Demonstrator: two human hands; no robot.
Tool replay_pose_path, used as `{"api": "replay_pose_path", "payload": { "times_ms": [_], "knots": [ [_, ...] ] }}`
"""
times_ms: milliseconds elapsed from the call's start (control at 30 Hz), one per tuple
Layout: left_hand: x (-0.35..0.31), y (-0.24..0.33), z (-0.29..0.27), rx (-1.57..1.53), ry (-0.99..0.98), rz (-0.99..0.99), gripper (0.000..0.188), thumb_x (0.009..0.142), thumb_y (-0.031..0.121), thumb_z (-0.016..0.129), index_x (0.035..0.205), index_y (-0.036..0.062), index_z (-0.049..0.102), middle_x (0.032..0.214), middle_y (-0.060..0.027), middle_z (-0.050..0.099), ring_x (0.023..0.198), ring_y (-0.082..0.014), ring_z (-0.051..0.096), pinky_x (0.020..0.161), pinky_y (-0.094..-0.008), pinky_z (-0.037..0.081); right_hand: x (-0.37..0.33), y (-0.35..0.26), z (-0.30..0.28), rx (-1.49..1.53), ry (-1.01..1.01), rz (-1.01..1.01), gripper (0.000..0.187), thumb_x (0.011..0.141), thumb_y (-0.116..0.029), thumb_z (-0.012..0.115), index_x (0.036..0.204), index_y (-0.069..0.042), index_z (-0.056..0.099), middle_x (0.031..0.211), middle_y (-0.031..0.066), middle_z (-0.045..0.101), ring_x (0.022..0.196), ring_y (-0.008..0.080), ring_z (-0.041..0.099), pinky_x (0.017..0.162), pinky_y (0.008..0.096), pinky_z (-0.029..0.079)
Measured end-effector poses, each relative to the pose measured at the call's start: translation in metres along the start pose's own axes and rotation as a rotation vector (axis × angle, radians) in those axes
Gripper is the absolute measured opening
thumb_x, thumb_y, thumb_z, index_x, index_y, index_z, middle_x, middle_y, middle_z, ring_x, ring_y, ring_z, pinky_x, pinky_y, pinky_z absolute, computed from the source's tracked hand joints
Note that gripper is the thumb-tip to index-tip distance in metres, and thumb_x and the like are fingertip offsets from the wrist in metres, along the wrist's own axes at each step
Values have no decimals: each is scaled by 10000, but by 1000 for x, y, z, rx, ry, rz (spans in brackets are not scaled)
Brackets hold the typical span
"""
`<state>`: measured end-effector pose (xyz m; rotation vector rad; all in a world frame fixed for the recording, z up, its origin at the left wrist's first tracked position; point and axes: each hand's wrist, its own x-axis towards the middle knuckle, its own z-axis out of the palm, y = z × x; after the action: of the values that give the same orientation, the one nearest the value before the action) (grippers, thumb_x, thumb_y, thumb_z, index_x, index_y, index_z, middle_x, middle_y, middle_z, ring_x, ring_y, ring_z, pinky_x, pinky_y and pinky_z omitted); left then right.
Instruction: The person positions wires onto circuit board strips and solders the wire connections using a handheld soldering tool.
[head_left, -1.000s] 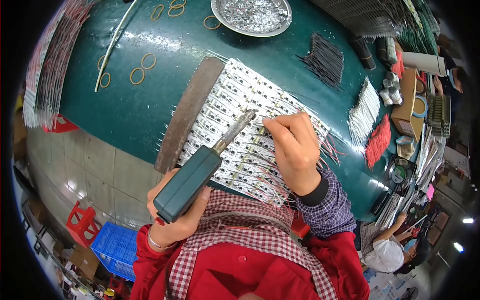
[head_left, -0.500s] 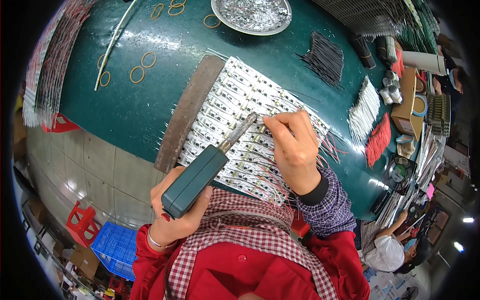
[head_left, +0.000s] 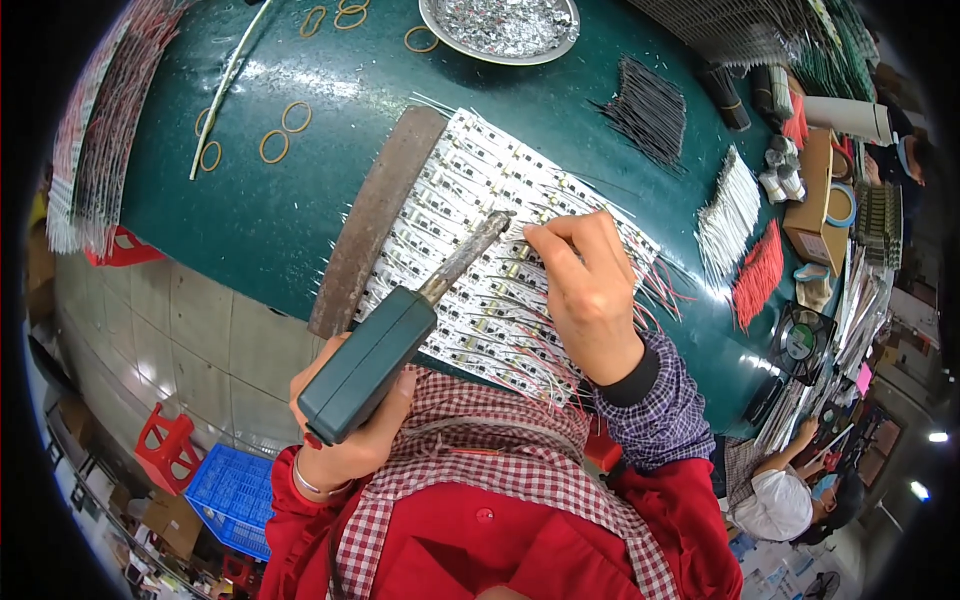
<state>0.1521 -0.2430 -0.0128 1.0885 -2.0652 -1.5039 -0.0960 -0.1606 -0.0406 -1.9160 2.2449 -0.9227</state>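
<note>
Glossy green tabletop point(head_left: 230, 225) | left grip point(head_left: 362, 447) clamped round boxy soldering iron point(head_left: 370, 362) | right grip point(head_left: 590, 295) pinched together

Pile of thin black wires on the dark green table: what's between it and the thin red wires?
A pile of thin white wires lies between the black wire pile and the red wire pile, seen in the head view.

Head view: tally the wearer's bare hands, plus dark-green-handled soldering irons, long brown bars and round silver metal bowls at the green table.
Bare hands (left hand, right hand): 2
Dark-green-handled soldering iron: 1
Long brown bar: 1
Round silver metal bowl: 1
Total: 5
</note>
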Motion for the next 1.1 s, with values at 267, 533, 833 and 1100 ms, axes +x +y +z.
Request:
{"api": "replay_pose_path", "payload": {
  "times_ms": [267, 533, 833, 1100],
  "knots": [
    [-4, -1, 1, -45, 57, 30, 246, 768, -8, 745, 1005, -59, 702, 884, -150, 682, 702, -222, 674, 624, -305, 526, 0, 0, 2, 4, 19, -23, 349, 653, 108, 613, 995, 46, 640, 941, 139, 582, 851, 299, 556, 702, 375, 490],
    [-12, -5, -2, -22, 24, 29, 258, 761, -30, 738, 1014, -59, 702, 924, -162, 687, 723, -219, 681, 637, -294, 529, -10, -10, 0, 61, 43, -29, 390, 640, 119, 607, 1017, 35, 661, 913, 126, 590, 811, 288, 560, 657, 367, 487],
    [-8, -2, -3, 34, -19, 55, 237, 755, -43, 730, 986, -72, 688, 928, -159, 684, 733, -208, 679, 651, -293, 534, -11, -7, 3, 63, 20, -23, 365, 652, 123, 604, 1002, 33, 659, 909, 126, 587, 815, 284, 561, 664, 372, 488],
    [-7, 1, -5, 47, -71, 26, 237, 762, -26, 737, 986, -68, 673, 885, -136, 672, 686, -194, 662, 610, -283, 514, -10, -8, 3, 47, 16, -23, 356, 652, 120, 605, 994, 36, 661, 909, 126, 588, 816, 281, 563, 679, 369, 486]
  ]
}}
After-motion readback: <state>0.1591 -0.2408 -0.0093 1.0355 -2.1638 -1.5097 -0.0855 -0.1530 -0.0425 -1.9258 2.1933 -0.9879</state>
